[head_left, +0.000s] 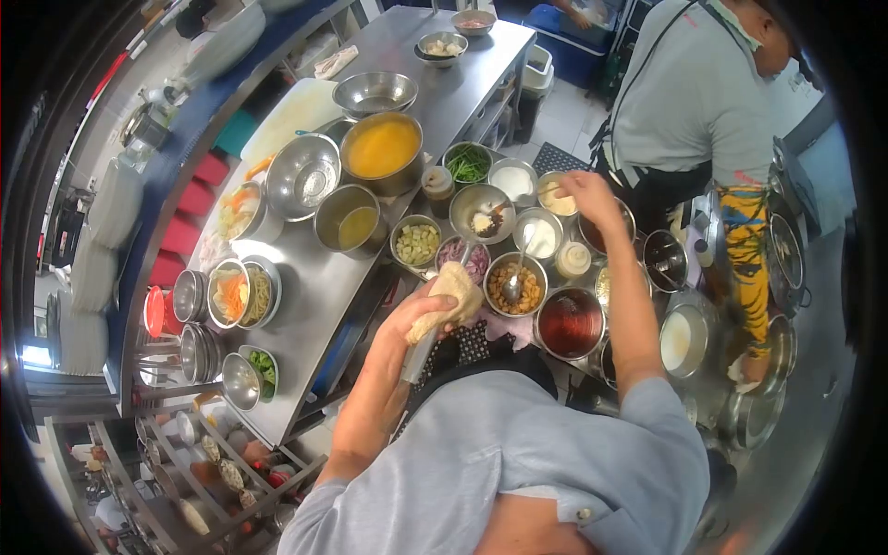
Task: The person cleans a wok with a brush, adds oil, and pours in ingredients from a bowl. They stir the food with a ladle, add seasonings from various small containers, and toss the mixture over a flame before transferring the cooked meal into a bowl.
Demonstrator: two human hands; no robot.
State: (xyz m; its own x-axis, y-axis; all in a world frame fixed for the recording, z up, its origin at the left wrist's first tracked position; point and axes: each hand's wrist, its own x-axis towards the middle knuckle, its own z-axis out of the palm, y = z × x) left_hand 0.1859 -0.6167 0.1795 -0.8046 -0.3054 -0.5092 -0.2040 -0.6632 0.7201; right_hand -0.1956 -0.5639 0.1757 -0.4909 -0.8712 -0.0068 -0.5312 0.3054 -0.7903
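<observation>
My left hand (430, 314) is closed round a beige cloth (455, 294), which is wrapped about a long metal handle (421, 359). The handle points up to a metal bowl (481, 213) holding pale, red and dark bits; whether the two are joined, I cannot make out. My right hand (583, 198) reaches over a bowl of pale yellow food (555, 193), fingers bent together at its rim. What they pinch, if anything, is hidden. Around them are a bowl of white powder (539, 235), chopped red onion (470, 259) and brown pieces with a spoon (515, 285).
A steel counter (305, 305) at left holds a pot of orange liquid (381, 148) and stacked bowls (192, 347). Near my right arm are a pot of red liquid (570, 322) and a squeeze bottle (573, 260). A co-worker (684, 92) stands close at right, one arm reaching down.
</observation>
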